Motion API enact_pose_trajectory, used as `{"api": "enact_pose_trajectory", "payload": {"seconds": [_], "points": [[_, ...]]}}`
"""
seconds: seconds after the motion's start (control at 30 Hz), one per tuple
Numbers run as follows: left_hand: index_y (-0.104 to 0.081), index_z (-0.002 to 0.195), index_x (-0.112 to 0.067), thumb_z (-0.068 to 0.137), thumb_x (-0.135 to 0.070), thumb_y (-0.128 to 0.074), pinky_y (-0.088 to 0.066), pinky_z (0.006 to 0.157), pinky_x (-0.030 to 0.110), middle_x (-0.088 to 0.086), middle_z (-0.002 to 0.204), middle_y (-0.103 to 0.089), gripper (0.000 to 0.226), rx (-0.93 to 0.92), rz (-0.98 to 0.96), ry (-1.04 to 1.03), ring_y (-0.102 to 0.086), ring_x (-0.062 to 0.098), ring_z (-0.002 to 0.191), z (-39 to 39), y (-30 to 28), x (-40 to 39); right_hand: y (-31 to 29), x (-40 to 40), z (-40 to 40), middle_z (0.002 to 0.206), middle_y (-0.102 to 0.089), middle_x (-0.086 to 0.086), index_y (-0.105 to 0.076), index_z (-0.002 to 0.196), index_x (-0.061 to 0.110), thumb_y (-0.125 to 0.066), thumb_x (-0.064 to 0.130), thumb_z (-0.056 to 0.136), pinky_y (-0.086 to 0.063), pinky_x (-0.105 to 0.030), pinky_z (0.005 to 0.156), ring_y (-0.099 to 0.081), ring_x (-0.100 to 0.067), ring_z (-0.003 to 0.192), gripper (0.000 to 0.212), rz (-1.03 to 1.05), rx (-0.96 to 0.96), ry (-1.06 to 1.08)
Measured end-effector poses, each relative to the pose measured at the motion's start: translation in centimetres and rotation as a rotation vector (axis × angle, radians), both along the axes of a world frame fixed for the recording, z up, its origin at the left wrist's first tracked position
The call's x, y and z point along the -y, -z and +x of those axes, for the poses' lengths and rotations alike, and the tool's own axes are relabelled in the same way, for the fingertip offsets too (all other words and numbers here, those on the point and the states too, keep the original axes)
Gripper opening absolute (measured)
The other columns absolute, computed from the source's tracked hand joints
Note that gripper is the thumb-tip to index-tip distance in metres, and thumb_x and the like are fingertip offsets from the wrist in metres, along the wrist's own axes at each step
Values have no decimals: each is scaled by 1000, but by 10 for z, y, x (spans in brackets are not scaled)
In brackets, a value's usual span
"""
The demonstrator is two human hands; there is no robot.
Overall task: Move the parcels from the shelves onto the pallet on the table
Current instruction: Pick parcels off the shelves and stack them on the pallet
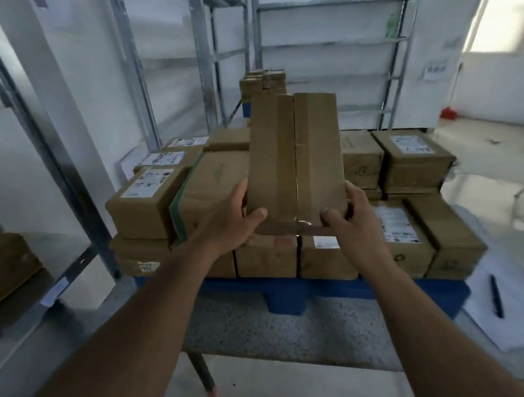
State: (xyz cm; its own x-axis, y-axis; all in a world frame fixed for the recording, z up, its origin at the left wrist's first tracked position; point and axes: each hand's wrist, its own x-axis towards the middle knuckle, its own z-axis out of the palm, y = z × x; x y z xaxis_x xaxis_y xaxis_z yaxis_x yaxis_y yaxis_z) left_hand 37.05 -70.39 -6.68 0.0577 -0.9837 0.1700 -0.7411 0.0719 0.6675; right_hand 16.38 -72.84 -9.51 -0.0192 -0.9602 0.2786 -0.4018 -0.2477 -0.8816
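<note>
Both hands, left (237,219) and right (349,219), grip the tilted parcel (295,160) by its near corners, steadying it above the stacked parcels (403,160) beyond them.

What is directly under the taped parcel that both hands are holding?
Under the taped parcel, gripped by the left hand and right hand, lies the bottom layer of parcels on the blue pallet. Whether it already rests on them is hidden.

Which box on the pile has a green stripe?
The parcel with green tape, on the top layer just left of the box in both hands. The other boxes have brown tape or white labels.
</note>
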Motion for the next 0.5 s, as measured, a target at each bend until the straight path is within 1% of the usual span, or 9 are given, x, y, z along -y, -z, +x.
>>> {"api": "enact_pose_trajectory", "payload": {"seconds": [0.07, 0.13, 0.2, 0.27, 0.3, 0.33, 0.4, 0.47, 0.5], "points": [[-11, 150, -18, 93, -40, -50, -35, 101, 37, 5, 150, -32, 73, 88, 28, 5, -36, 22, 133, 1, -5, 21, -4, 13, -1, 100, -58, 7, -38, 135, 28, -59, 25, 88, -42, -23, 68, -56, -11, 89, 52, 29, -28, 13], [-15, 149, -17, 92, -42, -50, -36, 97, 36, 8, 147, -36, 72, 158, 55, 10, -39, 22, 129, 5, -6, 37, -5, 24, 0, 95, -57, 9, -40, 131, 28, -58, 23, 88, -39, -19, 60, -54, -5, 81, 46, 58, -55, 15], [-17, 149, -17, 91, -46, -50, -38, 99, 39, 10, 145, -37, 72, 242, 74, 13, -40, 25, 128, 10, -5, 52, -2, 35, 4, 100, -57, 7, -39, 133, 22, -58, 26, 88, -44, -22, 63, -55, -7, 84, 49, 86, -84, 16], [-18, 149, -17, 91, -48, -49, -38, 102, 42, 10, 144, -39, 72, 319, 97, 18, -40, 26, 128, 16, -2, 65, 2, 46, 8, 110, -58, 4, -36, 139, 21, -57, 33, 87, -51, -34, 78, -57, -13, 94, 57, 128, -99, 22], [-18, 149, -17, 91, -49, -48, -38, 102, 42, 11, 144, -39, 72, 344, 111, 23, -41, 26, 128, 18, -1, 70, 5, 51, 11, 115, -57, 2, -34, 141, 22, -56, 35, 86, -51, -38, 85, -57, -16, 99, 61, 153, -104, 25], [-18, 149, -17, 91, -50, -47, -37, 103, 42, 11, 144, -40, 72, 364, 127, 27, -41, 27, 128, 21, 1, 74, 8, 56, 13, 116, -57, 1, -34, 142, 23, -56, 36, 86, -50, -38, 87, -56, -16, 100, 62, 174, -106, 29], [-19, 149, -19, 91, -53, -45, -36, 104, 44, 12, 144, -40, 71, 406, 145, 23, -39, 28, 130, 25, 6, 81, 13, 66, 18, 105, -58, 7, -36, 142, 20, -55, 32, 88, -48, -32, 80, -56, -11, 91, 58, 197, -105, 28], [-22, 148, -21, 93, -53, -41, -34, 104, 44, 11, 143, -40, 66, 473, 131, 6, -35, 29, 131, 26, 10, 84, 17, 73, 21, 91, -53, 15, -39, 139, 19, -54, 27, 91, -43, -28, 76, -52, -6, 82, 51, 220, -103, 17], [-26, 147, -21, 94, -51, -39, -33, 103, 42, 10, 142, -41, 62, 511, 111, -1, -34, 28, 131, 26, 12, 84, 19, 76, 22, 90, -51, 16, -40, 138, 19, -54, 26, 92, -41, -27, 77, -51, -6, 83, 49, 234, -97, 8]]}}
